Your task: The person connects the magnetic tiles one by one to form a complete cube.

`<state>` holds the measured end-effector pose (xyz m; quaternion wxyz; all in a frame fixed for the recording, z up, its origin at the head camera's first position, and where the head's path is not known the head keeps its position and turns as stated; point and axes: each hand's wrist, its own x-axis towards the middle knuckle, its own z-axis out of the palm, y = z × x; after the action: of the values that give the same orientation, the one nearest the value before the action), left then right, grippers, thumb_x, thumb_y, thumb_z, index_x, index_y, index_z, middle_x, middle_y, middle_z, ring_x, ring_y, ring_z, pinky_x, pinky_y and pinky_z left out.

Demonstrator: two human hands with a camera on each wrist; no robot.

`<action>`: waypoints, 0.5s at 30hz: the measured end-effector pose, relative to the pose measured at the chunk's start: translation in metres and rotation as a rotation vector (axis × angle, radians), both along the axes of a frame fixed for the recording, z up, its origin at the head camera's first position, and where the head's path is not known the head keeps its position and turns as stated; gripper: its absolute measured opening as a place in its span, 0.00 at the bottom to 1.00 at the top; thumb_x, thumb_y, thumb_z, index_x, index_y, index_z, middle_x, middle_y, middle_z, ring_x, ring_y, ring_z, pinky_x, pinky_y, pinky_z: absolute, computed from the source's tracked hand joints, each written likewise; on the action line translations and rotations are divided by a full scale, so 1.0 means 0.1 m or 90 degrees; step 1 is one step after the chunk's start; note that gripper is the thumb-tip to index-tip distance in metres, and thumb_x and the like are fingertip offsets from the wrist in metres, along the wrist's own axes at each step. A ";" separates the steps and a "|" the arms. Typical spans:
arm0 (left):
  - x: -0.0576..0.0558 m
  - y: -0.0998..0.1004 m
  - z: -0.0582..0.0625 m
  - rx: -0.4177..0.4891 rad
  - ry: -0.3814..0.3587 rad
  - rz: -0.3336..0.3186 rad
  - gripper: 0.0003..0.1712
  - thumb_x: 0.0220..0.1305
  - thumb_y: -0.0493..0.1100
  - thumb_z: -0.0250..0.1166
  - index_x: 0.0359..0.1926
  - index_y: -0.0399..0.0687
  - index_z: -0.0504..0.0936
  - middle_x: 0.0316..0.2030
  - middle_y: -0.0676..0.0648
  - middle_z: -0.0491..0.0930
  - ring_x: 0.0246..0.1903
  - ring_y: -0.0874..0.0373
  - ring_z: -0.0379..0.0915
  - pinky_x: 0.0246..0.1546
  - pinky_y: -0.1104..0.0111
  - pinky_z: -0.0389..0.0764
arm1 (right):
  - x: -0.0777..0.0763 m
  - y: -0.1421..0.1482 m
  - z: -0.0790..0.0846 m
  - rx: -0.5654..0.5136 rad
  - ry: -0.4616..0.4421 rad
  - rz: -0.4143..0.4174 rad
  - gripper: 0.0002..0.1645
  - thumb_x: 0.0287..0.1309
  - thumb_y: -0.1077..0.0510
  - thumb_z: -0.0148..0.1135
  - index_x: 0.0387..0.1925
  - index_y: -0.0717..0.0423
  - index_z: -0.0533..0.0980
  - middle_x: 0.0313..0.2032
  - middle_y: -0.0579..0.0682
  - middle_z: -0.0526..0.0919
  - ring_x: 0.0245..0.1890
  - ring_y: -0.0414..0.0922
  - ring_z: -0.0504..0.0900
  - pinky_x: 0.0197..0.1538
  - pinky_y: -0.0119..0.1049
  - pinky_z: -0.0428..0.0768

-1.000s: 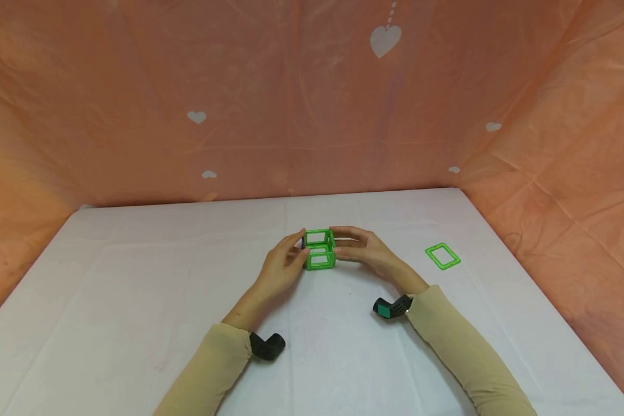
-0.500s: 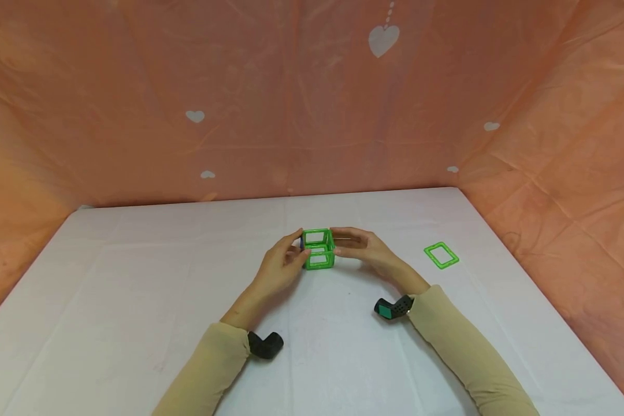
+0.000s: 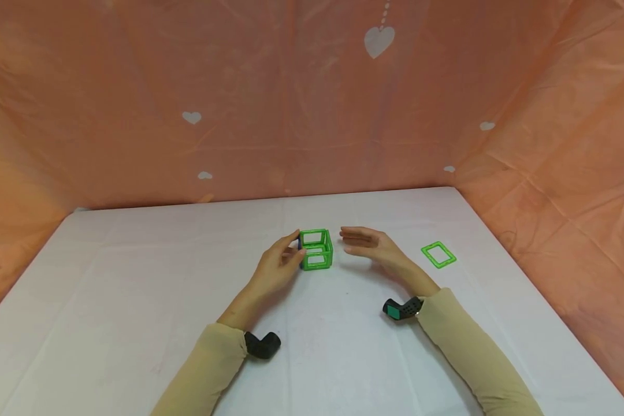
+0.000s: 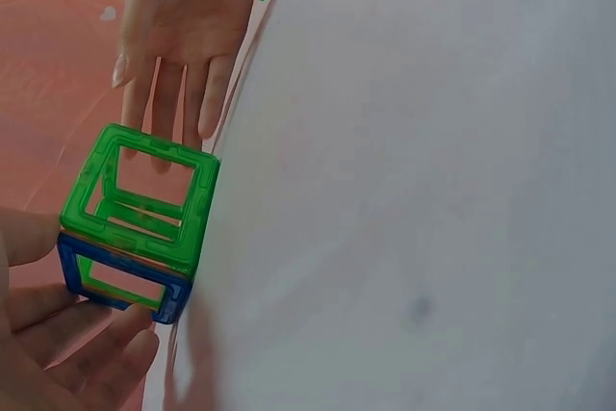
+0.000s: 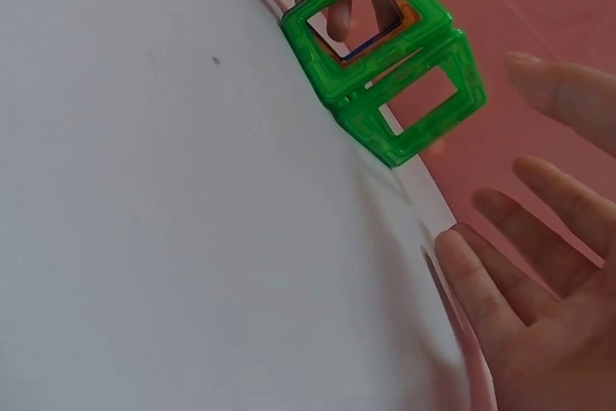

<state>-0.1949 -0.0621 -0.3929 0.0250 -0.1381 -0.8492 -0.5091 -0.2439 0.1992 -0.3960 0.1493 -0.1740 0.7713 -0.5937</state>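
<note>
A cube of magnetic tiles (image 3: 316, 266), mostly green with a blue tile (image 4: 173, 302) on its left side, stands on the white cloth near the middle. My left hand (image 3: 277, 267) holds the cube at that blue side, thumb on the near edge and fingers at the far edge. Several cube faces, seen as a green frame (image 5: 438, 127) in the right wrist view, are open windows. My right hand (image 3: 378, 249) is apart from the cube, to its right, with fingers extended and nothing in them.
A loose green square magnetic tile (image 3: 430, 258) lies flat on the cloth, right of my right hand. The white-covered table (image 3: 135, 289) ends at an orange curtain (image 3: 291, 115) with pale hearts behind, and another orange side hangs at the right.
My right hand has let go of the cube's right side and moved a little to the right. My left hand keeps its hold; the cube looks otherwise unchanged.
</note>
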 end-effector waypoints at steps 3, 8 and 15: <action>0.00 -0.01 0.00 -0.008 -0.001 -0.007 0.31 0.68 0.40 0.58 0.69 0.36 0.62 0.64 0.36 0.68 0.53 0.42 0.75 0.55 0.53 0.75 | 0.00 0.05 0.00 0.000 0.012 -0.003 0.35 0.58 0.55 0.66 0.66 0.57 0.67 0.64 0.54 0.72 0.64 0.51 0.71 0.68 0.49 0.64; -0.02 -0.03 -0.01 -0.023 0.021 -0.020 0.31 0.68 0.39 0.58 0.69 0.34 0.62 0.62 0.34 0.69 0.52 0.41 0.76 0.54 0.51 0.75 | 0.02 0.14 0.02 0.005 0.014 -0.022 0.36 0.58 0.55 0.66 0.66 0.58 0.66 0.64 0.54 0.72 0.64 0.50 0.71 0.68 0.49 0.63; -0.04 -0.05 -0.03 -0.023 0.024 -0.036 0.31 0.68 0.38 0.57 0.69 0.33 0.61 0.63 0.34 0.69 0.52 0.41 0.75 0.55 0.51 0.75 | 0.06 0.30 0.04 0.015 0.018 -0.040 0.35 0.59 0.54 0.65 0.66 0.58 0.66 0.64 0.55 0.72 0.64 0.52 0.71 0.69 0.52 0.59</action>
<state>-0.1985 -0.0673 -0.3957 0.0245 -0.1718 -0.8533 -0.4917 -0.2384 0.2287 -0.3920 0.1217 -0.1561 0.7853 -0.5866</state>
